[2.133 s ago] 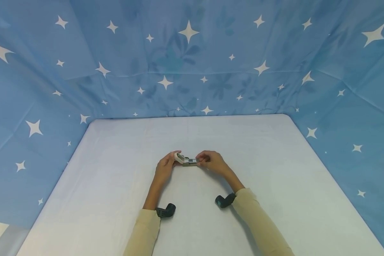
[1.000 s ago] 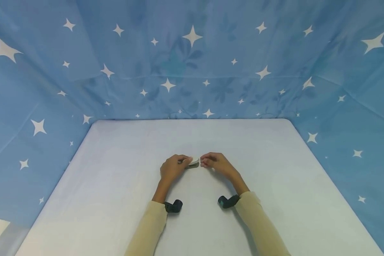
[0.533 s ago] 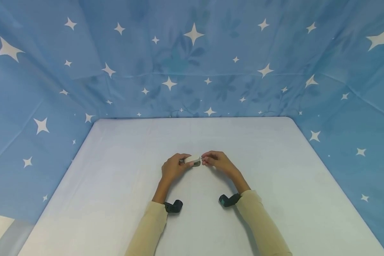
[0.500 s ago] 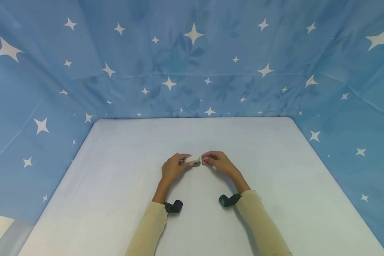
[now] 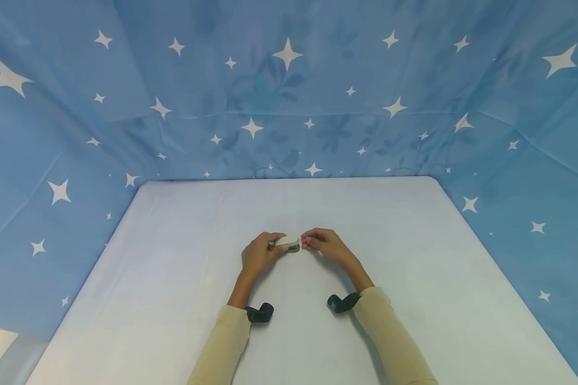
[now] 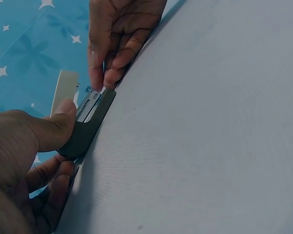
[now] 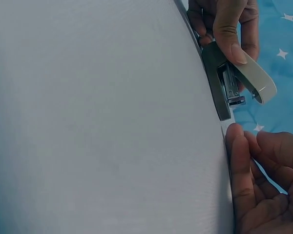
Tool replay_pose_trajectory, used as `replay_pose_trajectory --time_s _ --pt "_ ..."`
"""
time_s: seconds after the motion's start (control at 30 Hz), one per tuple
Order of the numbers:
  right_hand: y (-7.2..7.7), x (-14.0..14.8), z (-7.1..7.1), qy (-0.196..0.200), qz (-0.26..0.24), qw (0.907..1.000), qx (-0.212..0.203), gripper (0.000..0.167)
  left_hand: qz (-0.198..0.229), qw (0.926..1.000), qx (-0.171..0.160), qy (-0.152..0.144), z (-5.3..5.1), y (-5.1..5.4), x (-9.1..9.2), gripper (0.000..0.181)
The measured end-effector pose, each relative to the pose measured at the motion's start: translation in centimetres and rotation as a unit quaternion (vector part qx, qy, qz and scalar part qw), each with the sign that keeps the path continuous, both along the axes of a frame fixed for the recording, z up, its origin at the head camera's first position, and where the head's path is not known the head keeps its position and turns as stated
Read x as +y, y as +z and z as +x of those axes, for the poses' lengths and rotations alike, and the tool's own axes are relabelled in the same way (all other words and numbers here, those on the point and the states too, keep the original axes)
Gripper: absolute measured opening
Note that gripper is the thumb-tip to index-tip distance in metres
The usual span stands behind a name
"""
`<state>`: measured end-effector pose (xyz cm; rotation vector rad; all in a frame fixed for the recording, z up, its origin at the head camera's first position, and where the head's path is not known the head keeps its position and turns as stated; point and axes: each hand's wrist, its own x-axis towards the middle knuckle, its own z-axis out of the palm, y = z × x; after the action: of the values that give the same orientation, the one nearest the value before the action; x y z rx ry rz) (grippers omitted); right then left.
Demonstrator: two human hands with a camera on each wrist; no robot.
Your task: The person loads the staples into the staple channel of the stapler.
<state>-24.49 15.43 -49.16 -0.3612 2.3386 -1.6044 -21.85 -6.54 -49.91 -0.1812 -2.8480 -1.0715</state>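
Observation:
A small stapler (image 5: pixel 289 243) with a white top cover and a dark grey-green base stands near the middle of the table. My left hand (image 5: pixel 258 254) grips its hinge end, the thumb on the near side in the head view. In the left wrist view the cover (image 6: pixel 64 90) is tilted up from the base, and the metal staple magazine (image 6: pixel 89 105) shows between them. My right hand (image 5: pixel 329 247) is just off the stapler's front end, fingers loosely bent. In the right wrist view a small gap separates those fingertips (image 7: pixel 234 130) from the base; nothing shows in them.
A white-covered table (image 5: pixel 404 240) extends all round the hands. Behind it and at both sides hangs a blue curtain (image 5: pixel 188 144) with white stars. Each wrist wears a black camera; the left one (image 5: pixel 260 313) sits over the cuff.
The stapler's cover has come down from its swung-back position. My left hand has shifted its grip onto the cover and base. My right fingers have left the magazine's end and stay close by.

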Motion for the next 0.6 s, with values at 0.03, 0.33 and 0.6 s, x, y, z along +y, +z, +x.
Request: replay_pose_trajectory --time_s 0.03,0.33,0.6 --pt "0.01 -0.04 0.02 0.0 -0.001 1.0 -0.001 0.026 -0.002 1.0 0.003 -0.001 0.0 -0.02 -0.02 0.039" --pt "-0.06 0.08 0.09 -0.006 0.004 1.0 0.006 0.027 0.001 1.0 0.005 -0.003 -0.18 -0.23 -0.11 0.038" --pt "-0.4 0.0 0.1 -0.01 0.004 0.9998 0.018 0.028 0.012 0.9997 0.014 0.014 -0.05 -0.26 -0.19 0.035"
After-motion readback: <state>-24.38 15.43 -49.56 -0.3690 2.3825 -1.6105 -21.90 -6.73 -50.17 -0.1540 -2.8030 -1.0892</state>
